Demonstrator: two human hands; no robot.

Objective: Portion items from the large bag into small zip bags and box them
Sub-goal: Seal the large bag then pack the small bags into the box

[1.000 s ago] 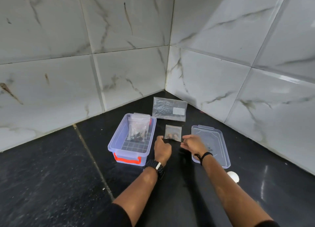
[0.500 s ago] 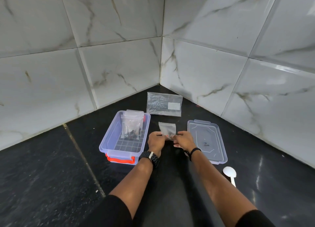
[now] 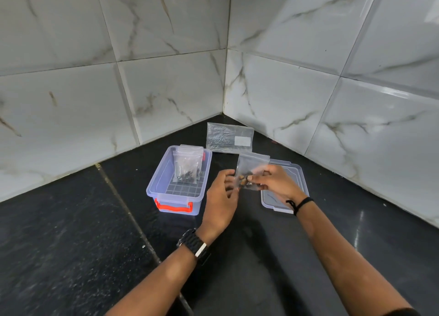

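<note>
A small zip bag (image 3: 252, 166) with dark and tan bits in its bottom is held upright above the black counter. My right hand (image 3: 275, 185) pinches its lower right part. My left hand (image 3: 222, 197) grips its lower left edge with curled fingers. A clear plastic box (image 3: 164, 185) with an orange handle stands to the left. Filled small zip bags (image 3: 187, 165) lean upright against its far wall. The large bag (image 3: 229, 137), flat and grey with a white label, lies behind near the wall corner.
The box's clear lid (image 3: 297, 187) lies flat on the counter under and right of my right hand. White marble-look tiled walls (image 3: 166, 90) meet in a corner just behind the large bag. The black counter (image 3: 71, 232) stretches to the left and front.
Both hands reached the small bag lying on the counter, took hold of it and lifted it upright. The camera view shifted slightly; the white spoon at the lower right is out of view.
</note>
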